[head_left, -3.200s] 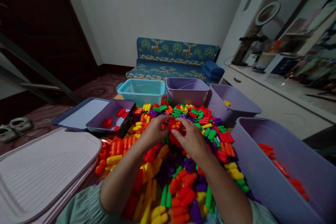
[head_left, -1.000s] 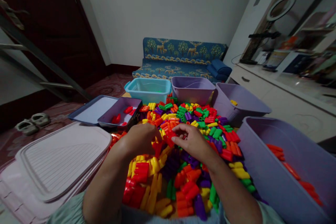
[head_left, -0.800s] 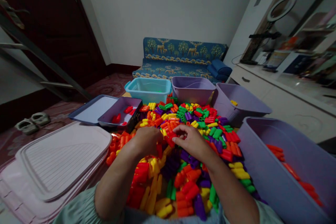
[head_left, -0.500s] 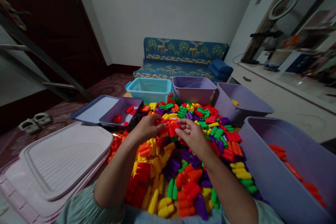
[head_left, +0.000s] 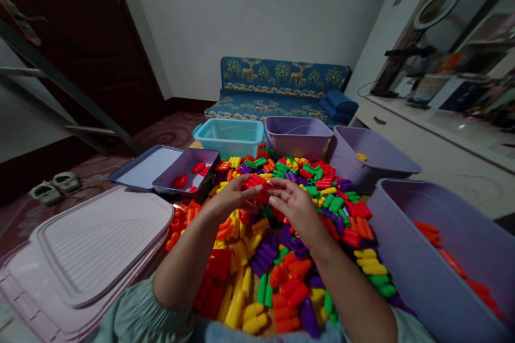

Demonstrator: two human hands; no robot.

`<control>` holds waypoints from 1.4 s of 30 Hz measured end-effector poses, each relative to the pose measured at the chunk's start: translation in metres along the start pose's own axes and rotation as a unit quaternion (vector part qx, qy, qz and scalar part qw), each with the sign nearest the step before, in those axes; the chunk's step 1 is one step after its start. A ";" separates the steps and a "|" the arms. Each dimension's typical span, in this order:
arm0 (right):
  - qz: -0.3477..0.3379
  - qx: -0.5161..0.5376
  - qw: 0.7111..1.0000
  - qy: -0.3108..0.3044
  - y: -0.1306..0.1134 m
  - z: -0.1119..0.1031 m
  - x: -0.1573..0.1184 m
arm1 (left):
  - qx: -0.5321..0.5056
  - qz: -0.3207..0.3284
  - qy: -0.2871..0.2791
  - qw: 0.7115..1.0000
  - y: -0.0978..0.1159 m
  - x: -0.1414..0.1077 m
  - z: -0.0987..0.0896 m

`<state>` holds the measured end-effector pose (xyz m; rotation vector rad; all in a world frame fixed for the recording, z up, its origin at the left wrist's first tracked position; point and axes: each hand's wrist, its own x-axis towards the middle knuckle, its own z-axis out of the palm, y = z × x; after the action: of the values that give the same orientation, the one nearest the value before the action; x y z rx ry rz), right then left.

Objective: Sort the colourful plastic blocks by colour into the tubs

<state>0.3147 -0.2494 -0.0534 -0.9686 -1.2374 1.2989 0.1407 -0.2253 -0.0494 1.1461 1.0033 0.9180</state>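
Observation:
Above the middle of a pile of plastic toy blocks (head_left: 265, 257), my left hand (head_left: 233, 195) is closed on a red toy block (head_left: 256, 181), thumb along its near side. My right hand (head_left: 293, 201) is at the block's right end, with bent fingers meeting it and the thumb below; its exact grip is partly hidden. The pile holds tube-shaped pieces in red, orange, yellow, green and purple, many joined in small bundles. Yellow pieces (head_left: 237, 300) and purple pieces (head_left: 263, 257) lie below my hands.
Purple bins (head_left: 298, 139) and a turquoise bin (head_left: 229, 144) line the far side. A large bin (head_left: 434, 257) with orange-red pieces stands at right. At left are an open case (head_left: 185, 193) with red pieces and stacked lids (head_left: 104, 246). Behind is a patterned sofa (head_left: 281, 88).
The red block has tilted and risen slightly between my hands. My left hand has moved a little up and right, and my right fingers have loosened and straightened somewhat.

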 end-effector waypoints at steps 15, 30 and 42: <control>-0.011 0.051 0.988 0.142 0.012 -0.028 0.016 | -0.433 0.176 0.484 0.740 0.024 0.014 -0.054; -0.065 -0.206 0.973 0.086 0.009 -0.038 0.015 | 0.390 0.271 -0.032 0.880 -0.031 0.020 0.014; -0.052 -0.224 0.972 0.058 0.015 -0.034 0.015 | 0.404 0.297 0.067 0.863 -0.041 0.029 -0.004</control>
<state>0.3438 -0.2290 -0.0709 -1.2587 -1.5004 0.8813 0.1486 -0.2041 -0.0948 2.2152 1.2147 1.0936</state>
